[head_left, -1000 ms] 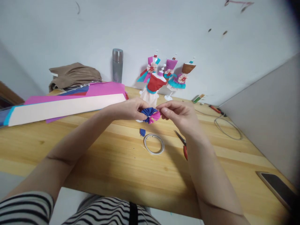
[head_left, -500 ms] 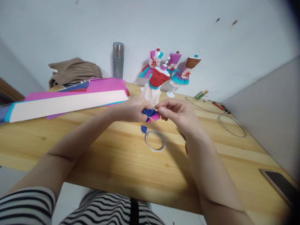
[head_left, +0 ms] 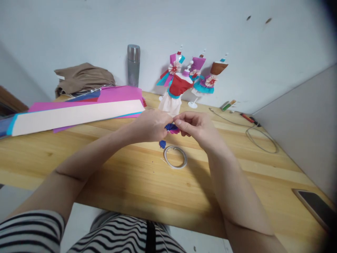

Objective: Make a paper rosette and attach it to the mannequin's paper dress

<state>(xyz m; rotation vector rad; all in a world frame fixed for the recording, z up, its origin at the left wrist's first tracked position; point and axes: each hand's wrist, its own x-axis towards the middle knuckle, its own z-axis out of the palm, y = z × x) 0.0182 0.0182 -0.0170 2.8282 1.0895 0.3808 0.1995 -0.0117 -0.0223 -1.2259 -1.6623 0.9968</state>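
Note:
Between my two hands is a pleated crepe-paper rosette [head_left: 172, 129], blue with a pink edge, largely covered by my fingers. My left hand [head_left: 153, 125] is closed on its left side. The thumb and fingertips of my right hand [head_left: 193, 125] pinch its right side, close against the left fingertips. On the wooden table just below lies a small blue crepe-paper scrap [head_left: 162, 144]. A roll of narrow double-sided tape [head_left: 175, 157] lies flat beside that scrap. Right behind my hands stands a small dress form [head_left: 177, 89] in a red top, turquoise belt and pale skirt.
More dressed mini forms [head_left: 213, 75] stand by the wall. Long paper sheets [head_left: 76, 117] lie left, with brown cloth [head_left: 85, 79] and a metal flask [head_left: 133, 66] behind. On the right are a cable [head_left: 259, 142], a green-orange object [head_left: 228, 105] and a phone [head_left: 316, 207].
My left hand has shifted slightly right and closed further over the rosette, so less of it shows. My right hand holds nearly the same place. The view has tilted a little.

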